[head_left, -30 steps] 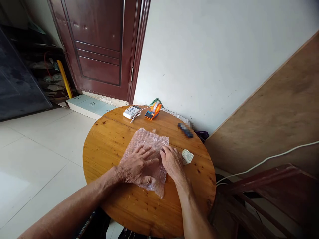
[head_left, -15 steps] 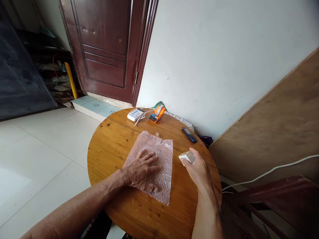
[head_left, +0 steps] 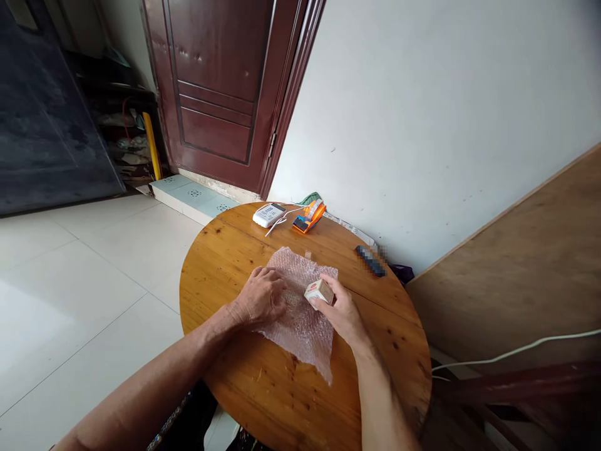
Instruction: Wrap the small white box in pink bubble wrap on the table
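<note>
A sheet of clear, pinkish bubble wrap (head_left: 300, 335) lies on the round wooden table (head_left: 211, 269). My left hand (head_left: 263, 295) rests at the left edge of the wrap, fingers curled together over it; the fingertips are partly hidden. In my right hand (head_left: 345, 313) is a small pale cardboard box (head_left: 320, 292) with a red mark on one side, gripped between thumb and fingers. The box is tilted above the right part of the wrap.
Toward the table's far edge are a white power strip (head_left: 269, 215) with its cord and an orange tape dispenser (head_left: 310, 217). A black object (head_left: 370, 260), partly blurred, lies at the right. Behind the table stands a white wall (head_left: 413, 125).
My right hand has brought the box leftward, over the bubble wrap. My left hand has slid from the wrap's middle to its left edge, and its spread fingers have curled.
</note>
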### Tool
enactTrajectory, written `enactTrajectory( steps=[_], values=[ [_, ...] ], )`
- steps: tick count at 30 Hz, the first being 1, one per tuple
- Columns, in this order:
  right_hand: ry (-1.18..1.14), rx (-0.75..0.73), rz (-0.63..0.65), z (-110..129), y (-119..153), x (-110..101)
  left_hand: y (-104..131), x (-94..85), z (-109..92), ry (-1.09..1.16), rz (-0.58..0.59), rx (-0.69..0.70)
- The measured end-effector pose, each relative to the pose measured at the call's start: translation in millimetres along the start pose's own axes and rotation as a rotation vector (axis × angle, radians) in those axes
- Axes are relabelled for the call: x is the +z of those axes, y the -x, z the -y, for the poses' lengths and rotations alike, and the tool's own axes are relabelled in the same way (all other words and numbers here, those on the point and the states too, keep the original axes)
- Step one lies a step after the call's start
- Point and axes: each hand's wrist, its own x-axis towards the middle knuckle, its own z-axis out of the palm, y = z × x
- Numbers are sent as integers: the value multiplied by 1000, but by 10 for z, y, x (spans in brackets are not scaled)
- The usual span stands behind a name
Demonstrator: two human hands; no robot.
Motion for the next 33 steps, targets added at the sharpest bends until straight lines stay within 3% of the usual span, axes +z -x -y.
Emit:
enactTrajectory(
  steps=[5,12,16,20,25,29,33],
  values=[
    [121,-74,108,8,73,-18,23,17,52,-83,41,8],
    [127,-131,-28,195,103,89,13,-6,66,-52,66,-15],
    [117,-232,48,267,144,221,-14,-27,90,30,46,-73],
    [136,-186,178,218,162,254,-38,-11,125,85,0,-107],
    [131,-133,160,189,152,218,-39,-27,127,157,-31,-141],
    [158,-171,165,235,145,222,-43,-120,113,231,-71,-190],
    [134,-175,185,254,140,205,48,-360,28,286,-36,-168]
  ],
)
